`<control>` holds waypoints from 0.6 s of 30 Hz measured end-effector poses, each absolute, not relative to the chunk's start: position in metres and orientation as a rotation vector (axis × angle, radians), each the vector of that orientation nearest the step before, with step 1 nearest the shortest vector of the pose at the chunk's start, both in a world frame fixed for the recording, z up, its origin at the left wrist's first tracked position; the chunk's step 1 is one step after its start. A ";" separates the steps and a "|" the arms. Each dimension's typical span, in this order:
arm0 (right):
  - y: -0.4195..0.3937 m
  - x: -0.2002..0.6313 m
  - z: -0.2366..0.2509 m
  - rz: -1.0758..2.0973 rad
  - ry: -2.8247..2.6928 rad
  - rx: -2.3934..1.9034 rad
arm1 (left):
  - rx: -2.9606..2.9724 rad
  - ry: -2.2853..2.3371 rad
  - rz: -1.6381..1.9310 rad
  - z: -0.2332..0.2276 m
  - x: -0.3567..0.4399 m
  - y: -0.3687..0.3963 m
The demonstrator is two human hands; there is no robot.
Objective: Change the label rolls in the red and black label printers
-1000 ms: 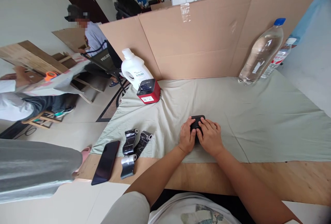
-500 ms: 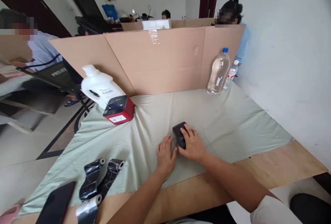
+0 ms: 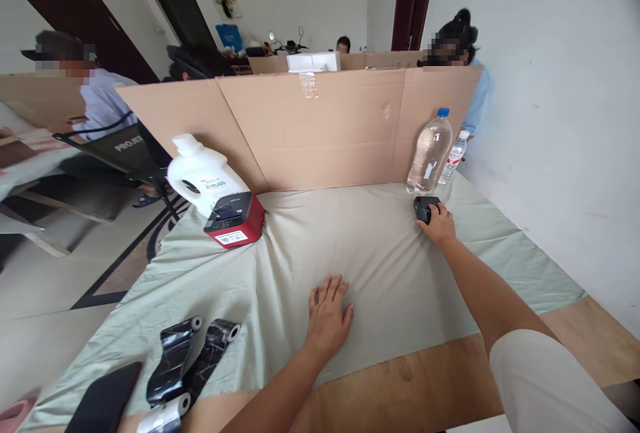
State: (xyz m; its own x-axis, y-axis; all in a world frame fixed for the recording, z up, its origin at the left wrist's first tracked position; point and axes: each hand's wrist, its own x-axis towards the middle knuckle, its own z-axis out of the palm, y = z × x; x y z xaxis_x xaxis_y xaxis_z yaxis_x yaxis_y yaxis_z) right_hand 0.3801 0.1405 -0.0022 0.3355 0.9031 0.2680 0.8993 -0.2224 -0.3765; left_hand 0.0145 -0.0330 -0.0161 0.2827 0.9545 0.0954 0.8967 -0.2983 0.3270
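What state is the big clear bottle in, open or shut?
Shut: the big clear bottle has its blue cap on; how tight, I cannot tell.

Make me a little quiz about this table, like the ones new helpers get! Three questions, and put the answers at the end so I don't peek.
1. Pick one. What colour is the cap on the large clear bottle?
A) red B) blue C) black

2. Which hand is on the small black device?

3. Fill in the gap: the red-and-black box stands in front of a white ____ with a handle.

Key:
1. B
2. The right hand; the left hand lies on the cloth with its fingers spread.
3. jug
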 end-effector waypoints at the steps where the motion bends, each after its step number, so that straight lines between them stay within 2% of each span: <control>1: 0.140 0.379 -0.001 0.013 -1.569 -2.157 | 2.328 1.716 0.403 -0.014 0.015 -0.033; 7: 0.114 0.310 -0.008 -0.166 -1.745 -2.126 | 2.232 1.687 0.414 -0.005 0.017 -0.037; 13: 0.056 0.193 -0.040 0.029 -2.254 -1.607 | 2.212 1.622 0.398 -0.005 0.017 -0.041; 18: 0.028 0.158 -0.046 0.066 -2.432 -1.586 | 2.189 1.399 0.278 0.004 -0.013 -0.044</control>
State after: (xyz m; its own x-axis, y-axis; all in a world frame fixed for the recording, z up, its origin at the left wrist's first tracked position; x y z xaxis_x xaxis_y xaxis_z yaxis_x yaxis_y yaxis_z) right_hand 0.1580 0.0275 -0.0463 -0.3842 0.9070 0.1726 0.8963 0.4113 -0.1657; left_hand -0.0127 -0.0437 0.0044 0.4443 0.8898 -0.1041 0.7824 -0.3288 0.5290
